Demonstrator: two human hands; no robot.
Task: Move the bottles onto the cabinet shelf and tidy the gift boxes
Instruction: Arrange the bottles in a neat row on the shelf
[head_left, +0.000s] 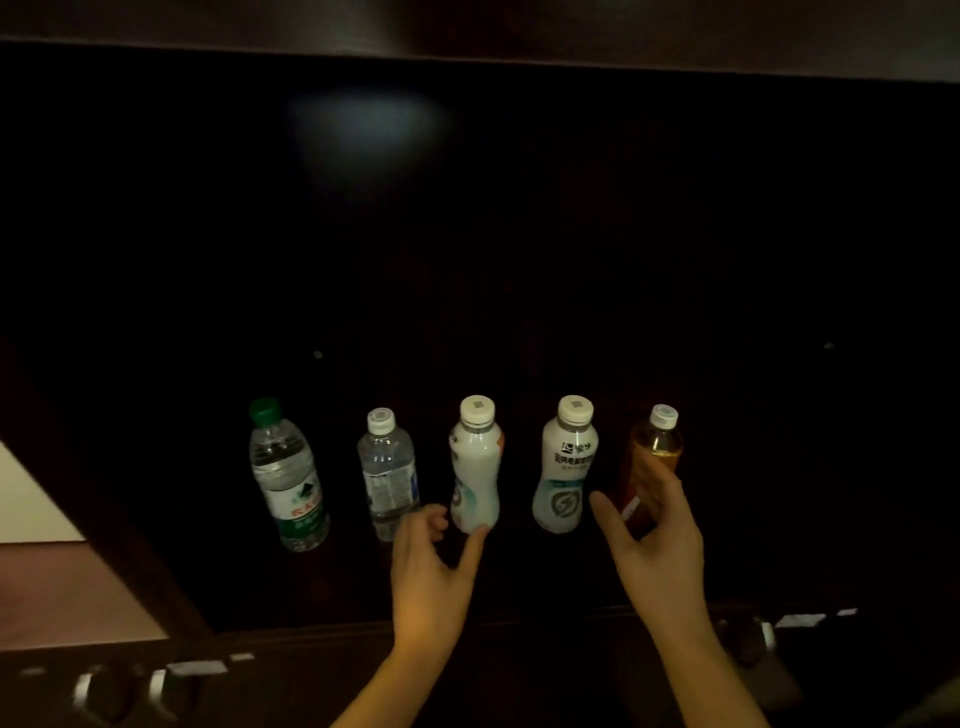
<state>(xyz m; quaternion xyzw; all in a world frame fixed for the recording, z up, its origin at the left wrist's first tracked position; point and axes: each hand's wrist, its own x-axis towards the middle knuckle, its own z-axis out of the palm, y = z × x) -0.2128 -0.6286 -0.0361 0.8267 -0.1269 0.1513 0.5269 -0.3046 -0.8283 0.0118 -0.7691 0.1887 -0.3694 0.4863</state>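
Note:
Several bottles stand in a row on a dark cabinet shelf (519, 582): a green-capped water bottle (285, 478), a small clear water bottle (388, 475), two white drink bottles (475, 467) (566, 470), and an amber tea bottle (657, 447) at the right end. My left hand (434, 566) is open, its thumb touching the base of the middle white bottle. My right hand (657, 540) wraps its fingers around the front of the amber tea bottle, thumb spread toward the second white bottle. No gift boxes are in view.
The cabinet interior is very dark, with a faint light reflection (363, 130) on its back. A pale surface (31, 509) shows at the left beyond a dark frame. Metal handles (124, 691) glint on the cabinet front below the shelf.

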